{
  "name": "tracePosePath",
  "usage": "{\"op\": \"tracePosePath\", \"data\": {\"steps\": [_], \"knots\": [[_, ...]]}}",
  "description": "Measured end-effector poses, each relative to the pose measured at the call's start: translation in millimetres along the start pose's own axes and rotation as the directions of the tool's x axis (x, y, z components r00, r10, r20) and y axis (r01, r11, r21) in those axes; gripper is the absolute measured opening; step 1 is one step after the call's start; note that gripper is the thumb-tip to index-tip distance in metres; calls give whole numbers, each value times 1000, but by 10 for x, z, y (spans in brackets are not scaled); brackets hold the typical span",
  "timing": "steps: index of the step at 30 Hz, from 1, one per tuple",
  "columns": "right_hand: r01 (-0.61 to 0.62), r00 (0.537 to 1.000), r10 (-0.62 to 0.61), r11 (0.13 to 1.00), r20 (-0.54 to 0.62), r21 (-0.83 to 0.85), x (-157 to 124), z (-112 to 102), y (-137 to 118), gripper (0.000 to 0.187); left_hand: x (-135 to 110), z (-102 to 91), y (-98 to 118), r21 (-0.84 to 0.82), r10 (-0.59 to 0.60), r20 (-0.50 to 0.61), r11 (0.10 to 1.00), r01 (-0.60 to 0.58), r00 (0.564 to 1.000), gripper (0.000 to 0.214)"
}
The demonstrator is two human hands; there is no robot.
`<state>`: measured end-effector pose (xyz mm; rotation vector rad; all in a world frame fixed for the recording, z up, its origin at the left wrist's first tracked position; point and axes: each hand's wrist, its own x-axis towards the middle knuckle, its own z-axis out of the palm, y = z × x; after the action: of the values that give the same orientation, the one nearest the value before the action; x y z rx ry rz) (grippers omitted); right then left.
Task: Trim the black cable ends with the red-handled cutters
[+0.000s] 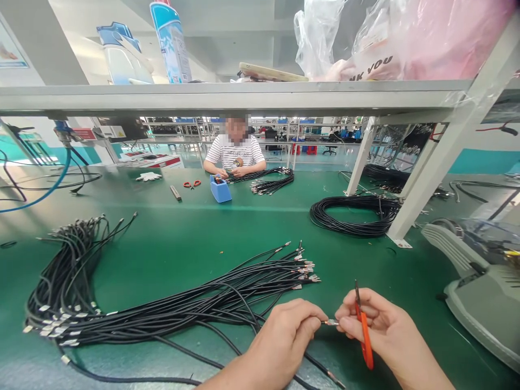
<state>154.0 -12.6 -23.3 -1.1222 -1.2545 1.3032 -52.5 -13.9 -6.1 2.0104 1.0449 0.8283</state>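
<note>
My left hand [286, 338] pinches a thin black cable just behind its stripped metal end [331, 323]. My right hand [376, 327] touches that cable tip with its fingertips and holds small orange-handled snips [364, 333], blades pointing up. A large bundle of black cables [162, 309] with metal-tipped ends lies on the green bench mat [195, 238] to the left of my hands, fanning toward several tips at centre [306, 268].
A grey machine [479, 281] sits at the right. A coil of black cable [353, 214] lies by the white shelf leg [430, 168]. Across the bench a person in a striped shirt [234, 154] handles cables beside a blue box [220, 189], red snips [192, 184] and a white glove [148, 176].
</note>
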Motion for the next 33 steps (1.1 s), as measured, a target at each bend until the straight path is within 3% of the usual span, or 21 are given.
{"op": "tracePosePath", "data": {"steps": [4, 7, 10, 13, 16, 23, 29, 33], "knots": [[22, 1000, -22, 999, 0, -45, -10, 36, 59, 22, -20, -5, 31, 49, 41, 67, 998, -44, 997, 22], [14, 1000, -15, 994, -8, -110, -9, 18, 115, 18, 13, -91, 9, 268, 77, 168, 956, -121, 983, 16], [-15, 999, 8, 985, -39, -175, 19, -40, 173, 21, 83, -234, -92, 507, 7, 62, 861, -38, 998, 8], [-34, 998, 19, 972, -68, -234, 48, -71, 227, 27, 142, -324, -227, 629, -58, -59, 773, 82, 997, 6], [-30, 995, 1, 955, -98, -296, 49, -38, 250, 29, 167, -311, -309, 720, -62, -63, 689, 88, 996, 8], [23, 997, -58, 858, -54, -514, 118, 135, 121, 25, 201, -266, -312, 814, -33, -59, 577, 67, 998, 25], [87, 989, -148, 718, -29, -691, 462, 456, 97, 8, 195, -337, -389, 803, 7, -117, 589, 91, 993, 21], [106, 986, -165, 724, -21, -682, 688, 612, 170, 12, 188, -402, -463, 783, 31, -139, 616, 91, 990, 19]]}}
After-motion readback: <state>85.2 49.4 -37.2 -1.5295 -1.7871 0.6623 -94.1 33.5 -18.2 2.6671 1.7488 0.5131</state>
